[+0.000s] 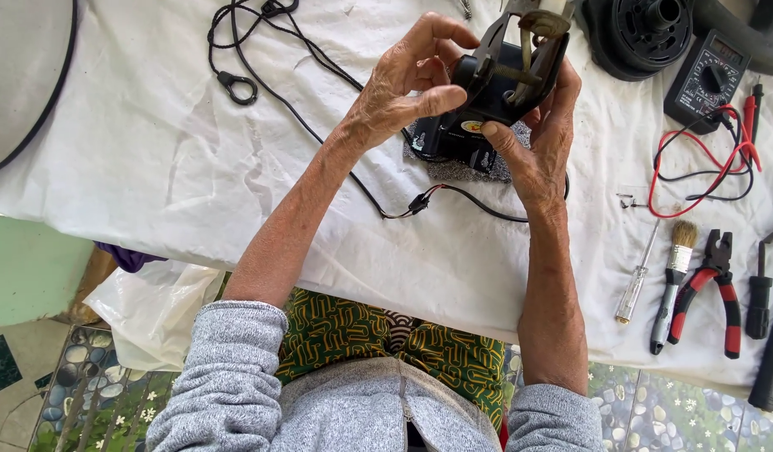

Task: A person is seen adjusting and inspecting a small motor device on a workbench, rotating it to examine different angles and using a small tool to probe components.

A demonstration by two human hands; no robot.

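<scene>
Both forearms raised, the left hand (403,92) and right hand (537,142) each close a grip on a black plastic motor housing (495,92) above the white-covered desk (152,167).

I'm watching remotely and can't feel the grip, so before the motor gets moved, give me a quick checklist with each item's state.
1. Left hand on motor: ok, fingers at its left end.
2. Right hand supporting motor: ok, grips from the right and beneath.
3. Motor lifted off the cloth: cannot tell.
4. Cord free: not ok, it trails under the hands.
5. Pliers and screwdriver within reach: ok, lying at right.
6. Meter leads clear: ok, apart from the hands.
</scene>
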